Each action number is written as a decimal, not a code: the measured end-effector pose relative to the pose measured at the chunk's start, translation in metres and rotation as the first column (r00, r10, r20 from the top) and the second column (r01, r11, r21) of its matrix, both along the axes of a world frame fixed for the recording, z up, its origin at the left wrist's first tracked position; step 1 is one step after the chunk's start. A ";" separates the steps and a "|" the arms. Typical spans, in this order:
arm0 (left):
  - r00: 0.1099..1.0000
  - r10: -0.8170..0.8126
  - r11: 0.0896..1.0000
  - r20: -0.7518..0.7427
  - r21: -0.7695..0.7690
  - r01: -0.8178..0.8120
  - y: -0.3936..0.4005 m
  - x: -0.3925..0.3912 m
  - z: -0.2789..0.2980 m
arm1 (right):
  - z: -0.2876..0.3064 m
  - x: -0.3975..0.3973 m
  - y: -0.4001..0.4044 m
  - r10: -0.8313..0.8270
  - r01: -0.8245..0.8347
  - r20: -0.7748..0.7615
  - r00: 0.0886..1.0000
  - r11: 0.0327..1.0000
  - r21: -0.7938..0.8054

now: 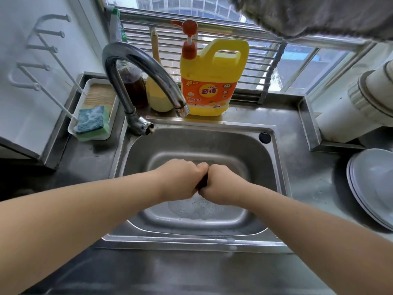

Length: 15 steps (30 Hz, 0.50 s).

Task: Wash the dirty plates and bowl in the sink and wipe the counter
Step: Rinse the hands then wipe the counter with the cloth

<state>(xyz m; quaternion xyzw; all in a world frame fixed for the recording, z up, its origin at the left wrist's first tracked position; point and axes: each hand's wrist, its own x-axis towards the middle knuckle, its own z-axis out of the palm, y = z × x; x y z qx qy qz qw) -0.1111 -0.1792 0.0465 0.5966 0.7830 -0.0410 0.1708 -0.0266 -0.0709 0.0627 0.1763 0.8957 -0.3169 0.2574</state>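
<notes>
While we clench both hands, the left hand [180, 179] and right hand [221, 184] pressed fist to fist over the sink [274, 167] around something small and dark red we cannot identify, the washed plates [370, 184] lean stacked on the bench [314, 188] at the right. Drips from wringing could wet that bench again, and an elbow swinging right could knock the stack. No bowl is in view.

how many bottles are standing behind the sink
3, all in a row on the ledge behind the sink: a dark brown bottle partly hidden by the faucet, a pale yellow bottle beside it, and the big yellow dish soap jug. More may be hidden.
</notes>
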 end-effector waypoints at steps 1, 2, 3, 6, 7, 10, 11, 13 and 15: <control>0.998 -0.056 0.998 -0.038 0.017 0.056 0.001 -0.002 -0.003 | -0.001 0.002 0.000 -0.035 0.036 0.014 0.999 0.997 -0.066; 0.992 -0.106 0.992 -0.062 0.063 0.110 0.001 -0.005 -0.006 | -0.001 0.003 0.000 -0.078 0.081 0.030 0.997 0.988 -0.132; 0.983 -0.163 0.974 -0.088 0.143 0.175 0.001 -0.008 -0.009 | -0.002 0.005 0.000 -0.133 0.141 0.053 0.990 0.969 -0.201; 0.934 -0.309 0.893 -0.178 0.283 0.350 0.000 -0.016 -0.014 | -0.006 0.011 -0.002 -0.250 0.306 0.190 0.949 0.876 -0.372; 0.923 -0.335 0.881 -0.191 0.284 0.378 0.000 -0.018 -0.016 | -0.007 0.012 -0.002 -0.261 0.338 0.232 0.937 0.847 -0.411; 0.920 -0.337 0.869 -0.201 0.309 0.386 0.002 -0.014 -0.019 | -0.008 0.014 0.002 -0.233 0.363 0.311 0.921 0.800 -0.477; 0.932 -0.299 0.872 -0.207 0.338 0.354 0.003 -0.012 -0.022 | -0.007 0.012 0.006 -0.218 0.351 0.312 0.925 0.805 -0.479; 0.958 -0.205 0.873 -0.199 0.405 0.271 0.006 -0.010 -0.024 | -0.004 0.006 0.016 -0.209 0.333 0.297 0.932 0.818 -0.469; 0.972 -0.144 0.865 -0.184 0.454 0.214 0.006 -0.009 -0.025 | 0.000 0.002 0.022 -0.197 0.320 0.294 0.935 0.825 -0.465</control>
